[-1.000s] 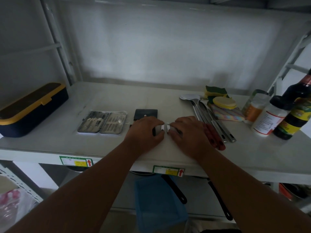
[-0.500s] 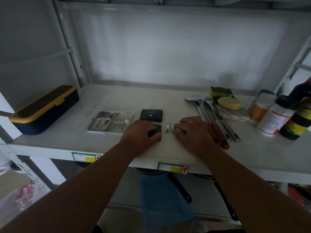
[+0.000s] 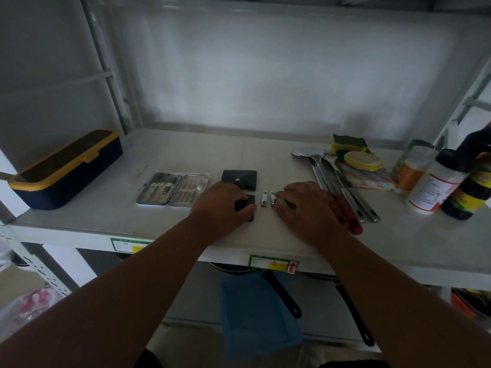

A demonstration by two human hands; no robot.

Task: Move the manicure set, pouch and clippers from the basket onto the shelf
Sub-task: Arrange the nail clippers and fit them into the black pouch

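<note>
Since the earlier frame, little shifted: left hand [image 3: 223, 205] and right hand [image 3: 305, 208] unchanged in place on the shelf [image 3: 186, 152], view only marginally reframed. Two clippers [image 3: 263, 198] noted lying side by side between the hands, one of them touching the right fingertips.

Left fingers [image 3: 243, 207] curled over a small black pouch [image 3: 249, 200], gripping its near edge, just in front of the larger black snap pouch [image 3: 239, 178]. Right fingers [image 3: 281, 201] laid flat and nearly straight, resting against the right-hand clipper [image 3: 272, 199]; nothing enclosed. Open manicure set [image 3: 174, 189] lying flat just left of the snap pouch, tools showing. Blue basket [image 3: 257, 312] seen below the shelf edge, contents not discernible.

Judged step: final placement and straightening of the small items on the shelf; transfer from basket appears largely done. Next move calls for releasing the small pouch square to the clippers, lifting both hands clear without dragging the light clippers, then checking the basket for anything remaining.

Also present right of the snap pouch: ladle and utensils [image 3: 342, 187], sponges [image 3: 353, 152], seasoning jars [image 3: 430, 187], dark sauce bottle [image 3: 467, 187]. Left of the manicure set: navy box with yellow lid trim [image 3: 66, 171].
</note>
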